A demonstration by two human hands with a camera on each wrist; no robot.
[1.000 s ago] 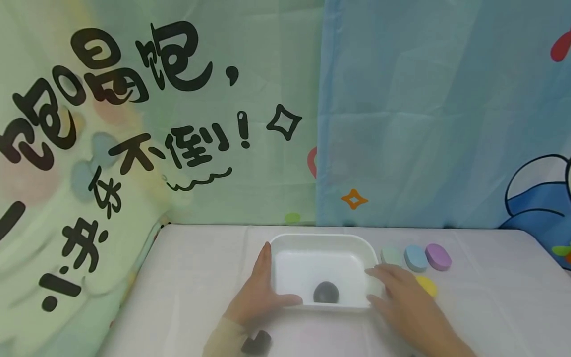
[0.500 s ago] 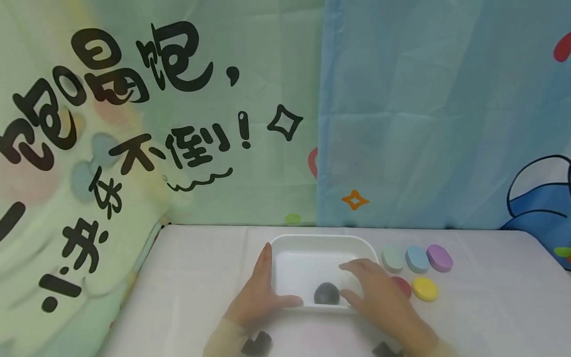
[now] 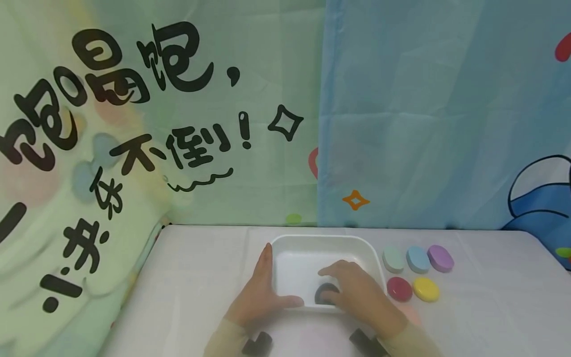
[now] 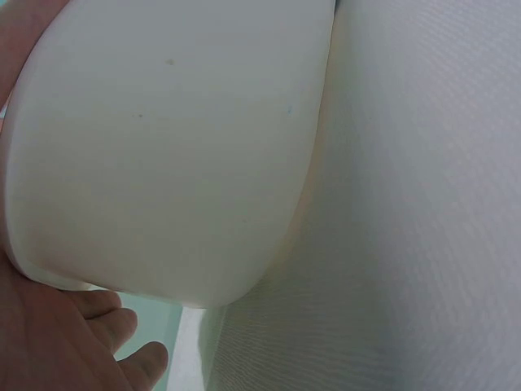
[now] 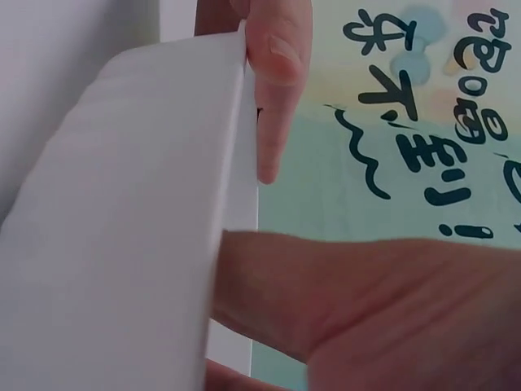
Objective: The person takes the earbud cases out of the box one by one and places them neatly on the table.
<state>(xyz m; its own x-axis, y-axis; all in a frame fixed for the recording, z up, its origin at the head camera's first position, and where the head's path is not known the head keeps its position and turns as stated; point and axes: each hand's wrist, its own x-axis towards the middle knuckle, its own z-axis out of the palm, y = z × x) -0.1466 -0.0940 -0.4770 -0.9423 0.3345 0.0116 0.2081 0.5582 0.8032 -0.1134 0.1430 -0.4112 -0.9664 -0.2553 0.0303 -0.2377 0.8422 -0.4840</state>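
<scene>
A white rectangular tray (image 3: 296, 258) stands on the white-covered table, its front wall hiding the lower edge of a dark grey round piece (image 3: 322, 287) inside. My left hand (image 3: 257, 292) holds the tray's front left corner, thumb along the front rim and fingers up the left side. Over the tray's front right part reaches my right hand (image 3: 357, 292). Its thumb overlaps the grey piece, and the fingers stretch above it, with a gap between thumb and index finger. In the right wrist view, the tray wall (image 5: 138, 204) hides those fingertips.
Right of the tray lie smooth rounded pieces: pale green (image 3: 393, 259), light blue (image 3: 418, 259), purple (image 3: 440, 258), red (image 3: 399, 288) and yellow (image 3: 426, 288). A pink piece (image 3: 410, 313) is partly behind my right arm. Printed cloth (image 3: 250, 74) hangs behind the table.
My right hand has left the tray's right rim and moved left into the tray, up to the grey piece. The red and yellow pieces are now uncovered. My left hand stays put.
</scene>
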